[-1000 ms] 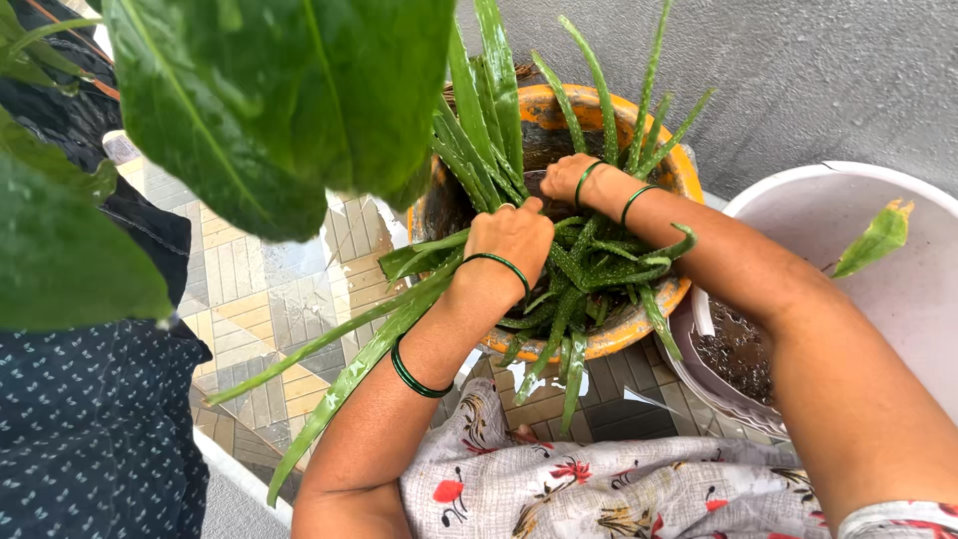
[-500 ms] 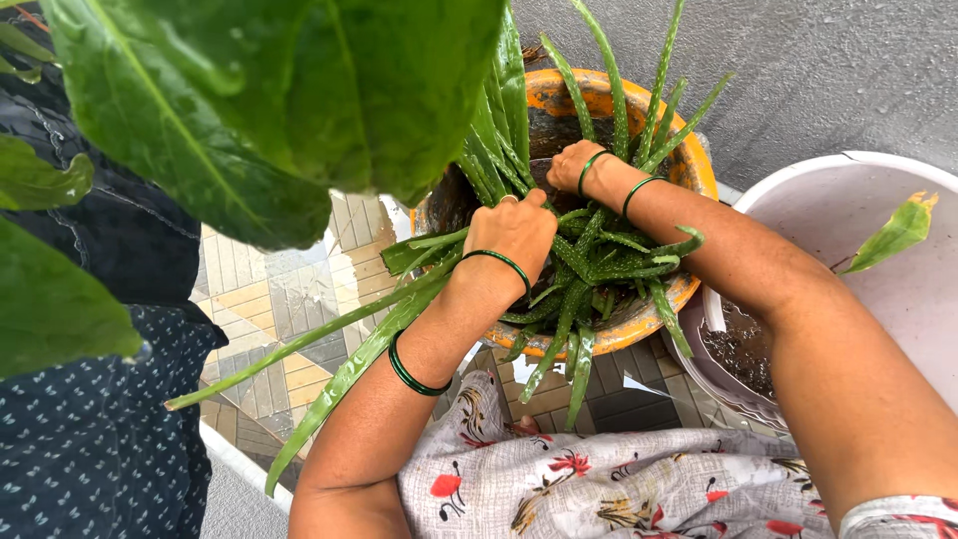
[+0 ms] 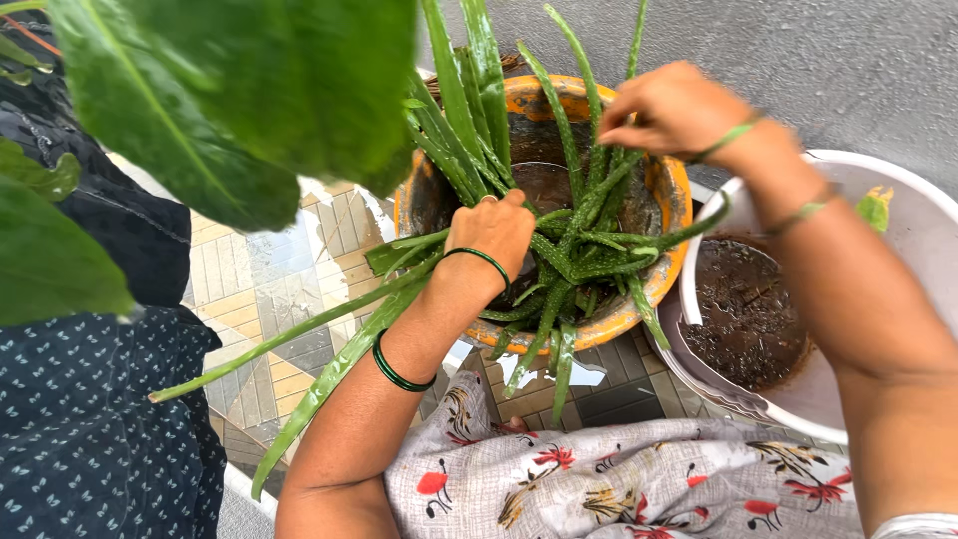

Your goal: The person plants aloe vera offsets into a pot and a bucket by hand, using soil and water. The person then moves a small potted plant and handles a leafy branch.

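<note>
Now left hand (image 3: 491,232) in aloe pot (image 3: 609,324), right hand (image 3: 674,110) lifted

A wet tiled floor (image 3: 261,289) carries everything. An orange plant pot (image 3: 609,321) stands on it, a white bucket (image 3: 923,225) just beside.

The fingertips of the left hand (image 3: 491,228) are buried among the aloe leaves (image 3: 559,250), so what is grasped there cannot be told. The right hand (image 3: 671,108) is slightly blurred; whether anything is pinched between its curled fingers cannot be made out. Much of the orange pot (image 3: 609,324) is covered by the leaves, and its far rim is hidden behind them. The broad green leaf (image 3: 249,100) is cut off by the top edge and is out of focus. The white tub (image 3: 918,230) is cut off at the right edge, and part of its inside is screened by the right forearm. Both arms are cut off at the bottom edge.
</note>
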